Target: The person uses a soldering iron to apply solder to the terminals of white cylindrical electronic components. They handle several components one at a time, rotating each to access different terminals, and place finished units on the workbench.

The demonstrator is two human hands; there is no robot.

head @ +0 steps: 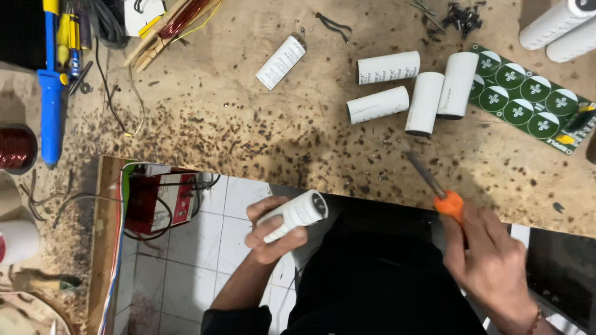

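My left hand (pixel 272 232) grips a white cylindrical capacitor (pixel 297 213) over my lap, its terminal end pointing right. My right hand (pixel 490 263) holds a screwdriver (pixel 428 180) by its orange handle, the metal shaft pointing up-left onto the scorched wooden bench (pixel 248 124). Several more white capacitors lie on the bench, among them one alone (pixel 281 62) and a cluster (pixel 410 90) further right.
A green circuit board (pixel 534 102) with round pads lies at the right. Two white cylinders (pixel 559 28) sit top right, dark screws (pixel 459 15) near them. A blue tool (pixel 51 80) and copper wire spool (pixel 15 147) are at left. A red box (pixel 158 198) stands below on the tiled floor.
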